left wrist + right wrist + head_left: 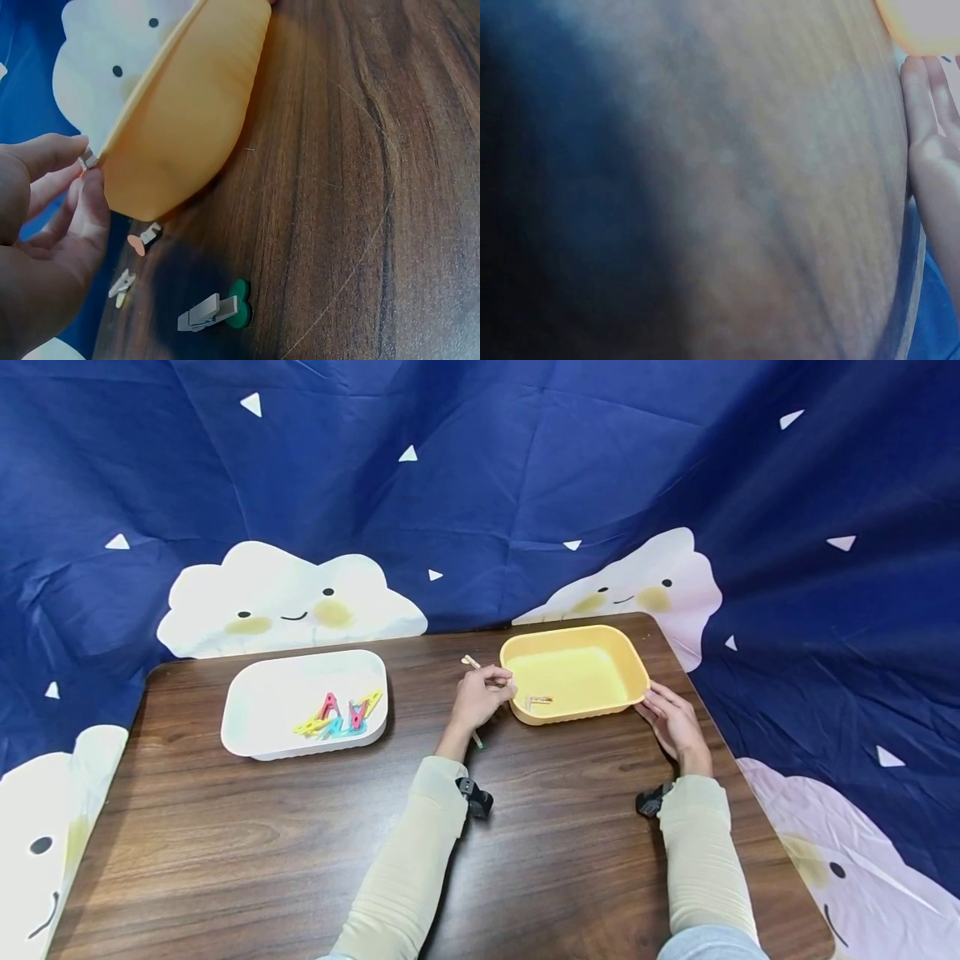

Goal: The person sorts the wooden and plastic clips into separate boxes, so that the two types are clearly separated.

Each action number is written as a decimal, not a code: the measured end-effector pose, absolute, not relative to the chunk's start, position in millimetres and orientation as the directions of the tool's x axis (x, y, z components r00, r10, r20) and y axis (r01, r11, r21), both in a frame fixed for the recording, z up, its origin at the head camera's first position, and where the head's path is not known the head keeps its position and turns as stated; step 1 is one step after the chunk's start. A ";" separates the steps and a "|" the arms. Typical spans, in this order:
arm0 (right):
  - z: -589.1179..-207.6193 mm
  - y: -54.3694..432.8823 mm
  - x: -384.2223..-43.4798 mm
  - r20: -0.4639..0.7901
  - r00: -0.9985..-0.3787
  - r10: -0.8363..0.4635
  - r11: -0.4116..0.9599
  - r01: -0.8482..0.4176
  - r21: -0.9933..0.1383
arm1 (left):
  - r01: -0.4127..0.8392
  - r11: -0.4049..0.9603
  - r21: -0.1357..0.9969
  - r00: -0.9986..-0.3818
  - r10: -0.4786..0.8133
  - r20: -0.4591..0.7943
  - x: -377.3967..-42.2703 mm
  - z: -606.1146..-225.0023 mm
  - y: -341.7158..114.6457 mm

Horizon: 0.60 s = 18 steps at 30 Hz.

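My left hand (480,697) is at the left end of a yellow plastic basket (531,714). Its thumb and fingertips pinch a small clothespin (88,158) against the rim; whether the clothespin's jaws grip the rim cannot be seen. My right hand (678,727) touches the basket's right front corner, fingers fairly straight in the right wrist view. Inside the basket, near its front left, are small wooden clothespins (540,700). Beside my left hand on the table lie a clothespin with a green decoration (238,304), one with an orange end (137,244) and a pale one (121,285).
To the left, a white basket (251,745) contains several coloured plastic clothespins (356,716). Both baskets stand on a dark wooden table (300,852). Behind the table hangs a blue cloth (465,460) with clouds. The right wrist view is mostly blurred.
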State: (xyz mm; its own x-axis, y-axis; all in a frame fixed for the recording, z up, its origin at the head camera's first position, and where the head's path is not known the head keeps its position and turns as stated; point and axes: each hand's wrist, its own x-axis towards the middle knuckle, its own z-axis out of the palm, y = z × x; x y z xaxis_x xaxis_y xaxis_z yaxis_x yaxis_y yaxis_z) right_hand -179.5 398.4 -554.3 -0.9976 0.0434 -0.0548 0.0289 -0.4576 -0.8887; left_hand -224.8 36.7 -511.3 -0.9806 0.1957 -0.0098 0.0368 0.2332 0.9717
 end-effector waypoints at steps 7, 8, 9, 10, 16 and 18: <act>-554.5 398.7 -177.9 -0.064 -0.996 0.056 -0.443 0.032 -0.896 | 0.010 0.226 0.974 -0.983 0.178 -0.031 -223.7 -511.0 39.3; -554.5 398.8 -177.6 -0.068 -0.996 0.059 -0.444 0.035 -0.896 | 0.008 0.226 0.974 -0.984 0.175 -0.033 -223.6 -511.2 39.6; -554.6 398.8 -177.5 -0.071 -0.996 0.060 -0.443 0.037 -0.896 | 0.005 0.226 0.974 -0.985 0.171 -0.035 -223.6 -511.6 39.9; -554.5 398.7 -177.2 -0.073 -0.996 0.060 -0.438 0.039 -0.898 | 0.003 0.226 0.974 -0.985 0.169 -0.036 -223.6 -512.1 40.2; -555.1 398.6 -178.2 -0.067 -0.996 0.057 -0.422 0.037 -0.906 | 0.010 0.228 0.974 -0.987 0.160 -0.027 -223.9 -513.9 42.0; -555.6 399.2 -179.2 -0.062 -0.996 0.057 -0.423 0.033 -0.905 | 0.016 0.230 0.973 -0.987 0.160 -0.021 -223.7 -514.0 42.1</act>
State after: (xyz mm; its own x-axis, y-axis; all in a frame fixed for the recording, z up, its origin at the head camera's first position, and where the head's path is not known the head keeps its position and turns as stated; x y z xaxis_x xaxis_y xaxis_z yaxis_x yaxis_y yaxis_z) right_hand -179.2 399.2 -555.6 -0.9964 0.0569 -0.0625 0.0326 -0.4233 -0.9054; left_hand -223.7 42.1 -514.0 -0.9869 0.1597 -0.0211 0.0164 0.2303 0.9730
